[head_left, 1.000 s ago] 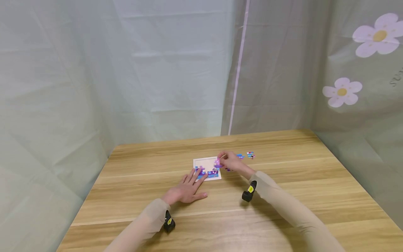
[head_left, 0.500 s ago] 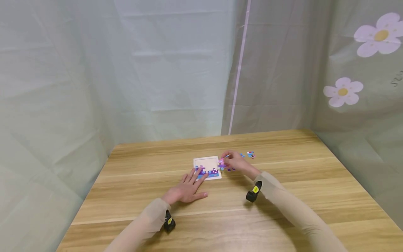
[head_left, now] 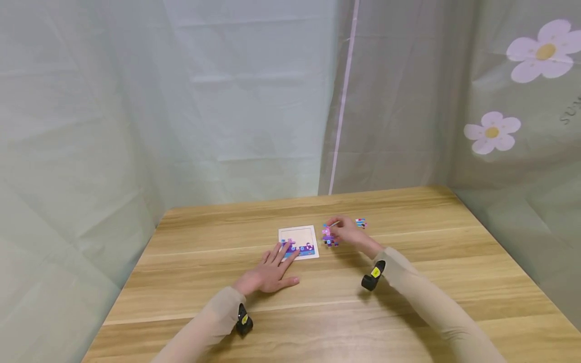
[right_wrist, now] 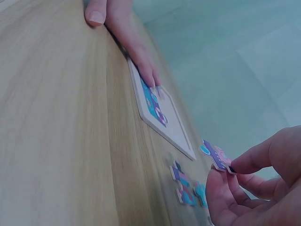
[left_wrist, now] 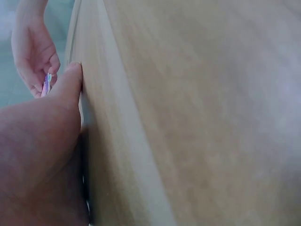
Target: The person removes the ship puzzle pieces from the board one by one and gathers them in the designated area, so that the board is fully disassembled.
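A jigsaw puzzle in a white frame (head_left: 316, 252) lies mid-table, its lower part filled with purple and blue pieces. My left hand (head_left: 271, 271) rests with spread, straight fingers on the filled part and the near left edge of the frame. Just right of the frame, my right hand (head_left: 348, 233) pinches a pink and purple puzzle piece (right_wrist: 219, 157) between thumb and fingers, raised above the table in the right wrist view. Below that hand lie loose puzzle pieces (right_wrist: 182, 181), partly hidden by it in the head view.
Another loose piece, striped blue and white (head_left: 360, 222), lies on the wooden table (head_left: 218, 227) beyond the right hand. Pale curtains (head_left: 245, 101) hang behind the table and on both sides. Each wrist wears a small black camera (head_left: 373, 276).
My right hand has moved rightward, away from the frame, carrying the pink and purple puzzle piece over the loose ones. The left hand has stayed in place.
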Tool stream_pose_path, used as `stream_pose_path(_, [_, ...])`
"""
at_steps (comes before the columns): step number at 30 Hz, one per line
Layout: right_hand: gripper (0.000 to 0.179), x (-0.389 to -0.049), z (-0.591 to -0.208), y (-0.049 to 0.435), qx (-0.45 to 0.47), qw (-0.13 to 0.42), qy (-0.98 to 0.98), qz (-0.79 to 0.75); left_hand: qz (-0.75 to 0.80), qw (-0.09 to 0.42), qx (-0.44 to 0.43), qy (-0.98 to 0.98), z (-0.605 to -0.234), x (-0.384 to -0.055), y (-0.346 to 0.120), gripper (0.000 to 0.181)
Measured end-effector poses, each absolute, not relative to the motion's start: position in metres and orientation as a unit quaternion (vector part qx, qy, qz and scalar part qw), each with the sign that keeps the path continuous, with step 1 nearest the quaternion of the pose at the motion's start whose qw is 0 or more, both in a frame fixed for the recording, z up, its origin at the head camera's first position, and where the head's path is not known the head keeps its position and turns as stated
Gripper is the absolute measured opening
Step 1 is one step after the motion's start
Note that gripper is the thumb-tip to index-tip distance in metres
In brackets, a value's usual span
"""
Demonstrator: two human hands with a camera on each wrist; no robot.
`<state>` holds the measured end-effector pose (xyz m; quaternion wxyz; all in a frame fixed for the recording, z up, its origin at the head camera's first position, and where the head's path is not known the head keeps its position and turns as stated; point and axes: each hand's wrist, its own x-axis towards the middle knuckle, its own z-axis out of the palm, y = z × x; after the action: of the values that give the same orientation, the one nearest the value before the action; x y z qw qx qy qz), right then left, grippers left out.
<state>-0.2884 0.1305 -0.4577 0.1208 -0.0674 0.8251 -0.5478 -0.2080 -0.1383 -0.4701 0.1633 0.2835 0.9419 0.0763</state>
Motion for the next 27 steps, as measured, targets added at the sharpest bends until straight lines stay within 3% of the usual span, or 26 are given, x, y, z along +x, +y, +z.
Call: stream_pose_path(27, [0.020, -0.283, -0.457, 0.164, -0.067, 0.121, 0.827, -0.545, 0.079, 0.154, 0.280, 0.944, -0.469, -0.204, -0.137, 0.076])
